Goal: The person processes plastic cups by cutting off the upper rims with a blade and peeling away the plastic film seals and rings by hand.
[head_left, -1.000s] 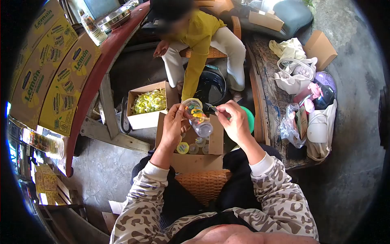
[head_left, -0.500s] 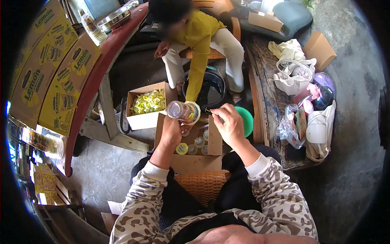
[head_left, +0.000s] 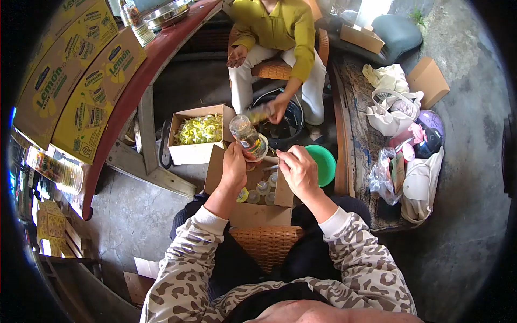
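Observation:
A clear plastic cup (head_left: 245, 134) with a colourful print is held in my left hand (head_left: 234, 168), tilted with its base up and its rim toward my right hand. My right hand (head_left: 299, 171) is pinched close to the rim; a small thin thing shows at its fingertips, too small to name. Below both hands is an open cardboard box (head_left: 258, 213) with several cups inside, one with a yellow lid (head_left: 242, 195). Opposite me, a co-worker's hand (head_left: 278, 109) holds a blurred cup-like item (head_left: 259, 114) just beyond my cup.
A box of yellow-green strips (head_left: 198, 153) stands left of centre. A black bucket (head_left: 293, 125) and a green basin (head_left: 322, 164) are ahead and to the right. Lemon cartons (head_left: 102, 99) line the left; bags (head_left: 423, 185) and a helmet (head_left: 429, 128) lie right.
The cup in my left hand has turned from sideways to base up. The co-worker has leaned back, and their lowered hand has come up with a cup-like item. The view has shifted slightly.

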Demonstrator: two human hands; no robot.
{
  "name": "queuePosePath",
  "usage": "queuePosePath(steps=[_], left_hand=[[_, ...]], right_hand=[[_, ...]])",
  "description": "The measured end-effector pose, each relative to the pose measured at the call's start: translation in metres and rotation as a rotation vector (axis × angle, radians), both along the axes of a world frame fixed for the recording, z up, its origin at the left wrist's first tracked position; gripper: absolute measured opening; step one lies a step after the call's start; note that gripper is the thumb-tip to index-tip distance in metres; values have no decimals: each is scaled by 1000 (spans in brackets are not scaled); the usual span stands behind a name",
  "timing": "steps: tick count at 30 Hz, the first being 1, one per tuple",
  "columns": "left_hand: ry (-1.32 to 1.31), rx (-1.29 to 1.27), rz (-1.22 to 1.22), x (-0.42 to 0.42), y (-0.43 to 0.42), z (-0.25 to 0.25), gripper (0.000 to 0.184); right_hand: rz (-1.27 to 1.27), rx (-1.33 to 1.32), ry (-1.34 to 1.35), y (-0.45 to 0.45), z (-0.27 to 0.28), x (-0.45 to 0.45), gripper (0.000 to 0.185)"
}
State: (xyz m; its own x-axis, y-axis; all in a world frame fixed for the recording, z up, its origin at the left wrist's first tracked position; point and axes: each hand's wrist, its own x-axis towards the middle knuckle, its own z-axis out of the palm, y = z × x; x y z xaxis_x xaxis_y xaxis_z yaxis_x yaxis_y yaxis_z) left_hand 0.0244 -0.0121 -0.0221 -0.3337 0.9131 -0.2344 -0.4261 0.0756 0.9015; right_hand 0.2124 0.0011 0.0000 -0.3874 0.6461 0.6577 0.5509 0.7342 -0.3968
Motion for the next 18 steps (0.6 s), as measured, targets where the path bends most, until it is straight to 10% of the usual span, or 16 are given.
queuePosePath(steps=[18], left_hand=[[59, -15, -11, 29, 6, -25, 32]], right_hand=[[-171, -98, -5, 14, -36, -18, 16]])
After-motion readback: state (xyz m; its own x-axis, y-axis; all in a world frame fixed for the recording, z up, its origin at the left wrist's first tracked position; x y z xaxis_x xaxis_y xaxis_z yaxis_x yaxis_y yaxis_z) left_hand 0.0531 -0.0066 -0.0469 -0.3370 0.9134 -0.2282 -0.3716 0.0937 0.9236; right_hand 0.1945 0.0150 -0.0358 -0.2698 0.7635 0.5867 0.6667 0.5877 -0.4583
